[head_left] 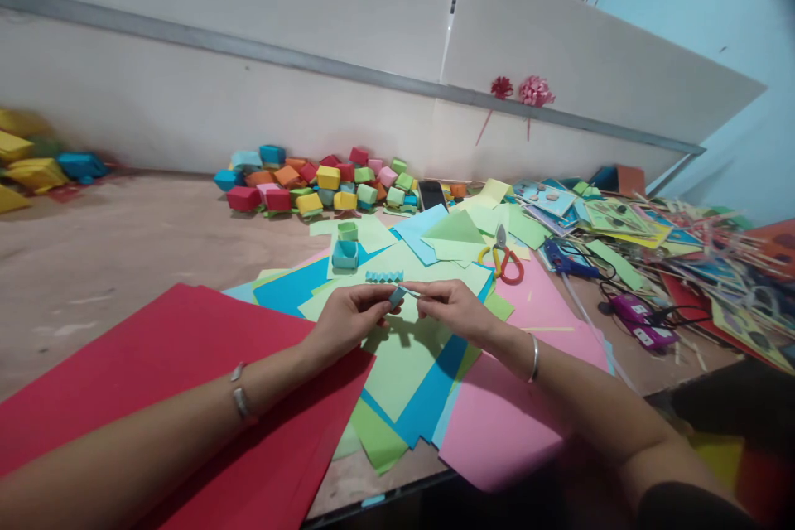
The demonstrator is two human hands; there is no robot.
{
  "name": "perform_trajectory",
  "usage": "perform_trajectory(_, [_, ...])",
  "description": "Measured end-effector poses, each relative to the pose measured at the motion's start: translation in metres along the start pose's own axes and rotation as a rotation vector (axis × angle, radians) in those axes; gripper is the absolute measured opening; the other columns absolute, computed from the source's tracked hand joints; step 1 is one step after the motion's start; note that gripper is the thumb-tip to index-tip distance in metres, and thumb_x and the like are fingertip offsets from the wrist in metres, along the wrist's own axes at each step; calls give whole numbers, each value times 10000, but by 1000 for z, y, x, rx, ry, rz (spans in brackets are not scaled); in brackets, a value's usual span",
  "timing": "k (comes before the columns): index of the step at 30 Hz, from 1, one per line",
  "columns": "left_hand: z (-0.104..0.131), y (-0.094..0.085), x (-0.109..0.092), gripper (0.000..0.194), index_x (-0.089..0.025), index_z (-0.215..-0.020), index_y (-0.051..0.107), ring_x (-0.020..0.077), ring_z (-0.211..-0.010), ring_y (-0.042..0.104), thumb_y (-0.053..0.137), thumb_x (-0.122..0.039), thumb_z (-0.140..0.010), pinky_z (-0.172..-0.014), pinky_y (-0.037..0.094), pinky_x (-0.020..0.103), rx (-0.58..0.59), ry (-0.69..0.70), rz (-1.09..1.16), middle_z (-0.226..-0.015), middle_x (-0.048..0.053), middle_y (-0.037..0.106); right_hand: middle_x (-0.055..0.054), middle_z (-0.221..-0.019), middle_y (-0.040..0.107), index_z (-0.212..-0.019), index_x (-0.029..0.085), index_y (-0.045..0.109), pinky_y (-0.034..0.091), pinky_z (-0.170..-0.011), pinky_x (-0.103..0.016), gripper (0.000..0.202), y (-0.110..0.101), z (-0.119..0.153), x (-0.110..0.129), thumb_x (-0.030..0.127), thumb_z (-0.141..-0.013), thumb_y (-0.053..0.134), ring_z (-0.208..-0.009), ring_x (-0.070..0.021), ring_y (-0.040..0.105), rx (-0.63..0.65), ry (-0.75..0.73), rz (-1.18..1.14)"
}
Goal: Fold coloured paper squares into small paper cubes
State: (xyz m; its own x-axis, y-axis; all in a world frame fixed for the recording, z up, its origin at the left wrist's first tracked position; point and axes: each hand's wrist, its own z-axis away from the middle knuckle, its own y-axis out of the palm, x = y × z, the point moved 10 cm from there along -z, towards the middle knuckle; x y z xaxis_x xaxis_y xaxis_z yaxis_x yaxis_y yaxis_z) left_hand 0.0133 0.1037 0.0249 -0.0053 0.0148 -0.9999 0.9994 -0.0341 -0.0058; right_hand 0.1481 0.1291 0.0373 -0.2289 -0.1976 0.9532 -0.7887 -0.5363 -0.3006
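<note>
Over the pale green sheet (397,385), my left hand (349,316) is closed around a small light-blue folded paper piece (397,296). My right hand (458,310) pinches a thin end of the same piece between thumb and forefinger. Just beyond the fingers lies a light-blue zigzag paper strip (383,277). Behind that stand a small open light-blue paper box (345,255) and a smaller green paper piece (348,230).
Large red sheets (204,381) lie at left, pink paper (503,422) at right. Scissors (506,257), a blue glue gun (568,257) and a purple corded box (643,321) sit right. Colourful paper boxes (328,177) and a phone (433,195) are at the back.
</note>
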Motion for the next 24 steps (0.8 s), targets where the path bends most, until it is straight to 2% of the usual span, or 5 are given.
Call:
perform_trajectory(6, [3, 9, 5, 360, -146, -849, 776, 205, -628, 694, 815, -437, -640, -558, 569, 305, 68, -57, 18, -757, 94, 765, 2, -750, 664, -1204, 225, 730, 466, -706, -265, 449, -2, 2, 5, 143, -827, 501, -696, -119, 550, -56, -154, 186])
perform_trajectory(10, [10, 13, 18, 413, -140, -893, 772, 242, -772, 733, 851, -438, -618, -598, 592, 302, 57, -174, 190, -844, 127, 776, -25, -778, 624, -1271, 287, 691, 433, -671, -246, 471, 5, 14, 25, 100, -902, 465, -722, -134, 528, -198, -396, 718])
perform_trajectory(14, [15, 16, 24, 428, -139, -919, 765, 234, -844, 738, 881, -403, -602, -651, 601, 281, 43, -235, 316, -941, 120, 776, -49, -719, 579, -1226, 293, 723, 348, -604, -265, 358, 15, 26, 43, 198, -989, 471, -693, -156, 463, -386, -573, 1159])
perform_trajectory(20, [16, 21, 17, 447, -153, -907, 743, 214, -844, 735, 913, -375, -559, -703, 596, 274, 61, -228, 478, -934, 88, 763, -56, -747, 578, -1247, 295, 705, 343, -628, -287, 367, 14, 24, 45, 194, -1012, 443, -721, -164, 466, -396, -608, 1222])
perform_trajectory(24, [15, 19, 18, 404, -142, -867, 746, 198, -771, 719, 879, -428, -613, -619, 568, 260, 57, -217, 351, -849, 97, 753, -55, -757, 581, -1228, 285, 713, 352, -639, -288, 357, 15, 25, 43, 199, -1012, 442, -719, -162, 469, -372, -606, 1189])
